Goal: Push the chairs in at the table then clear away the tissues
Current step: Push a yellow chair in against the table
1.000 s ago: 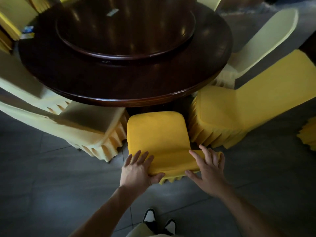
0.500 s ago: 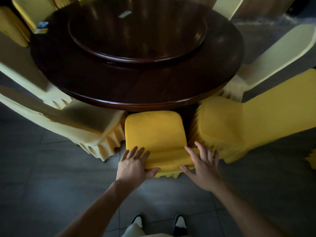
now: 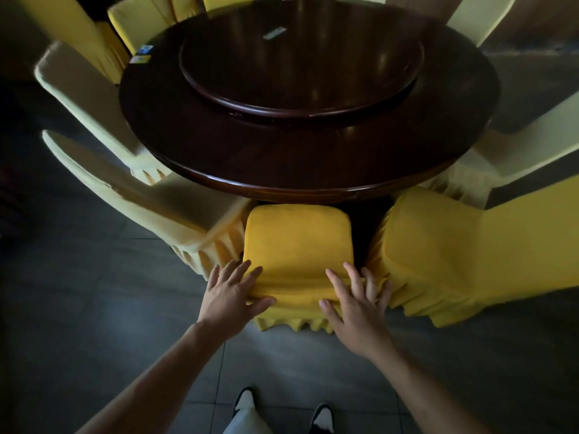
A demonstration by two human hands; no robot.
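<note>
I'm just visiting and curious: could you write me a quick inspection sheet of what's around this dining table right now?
Surface: dark round table with a raised turntable in the middle.
Job's things: bright yellow chair, seat front at the table edge; small packets at the far left rim, possibly tissues.
Clutter: flat slip on the turntable.
Hands: left hand and right hand rest on the chair's back, fingers straight.
Cables: nothing seen.
Surroundings: pale covered chairs, another yellow chair, grey tiled floor.
</note>
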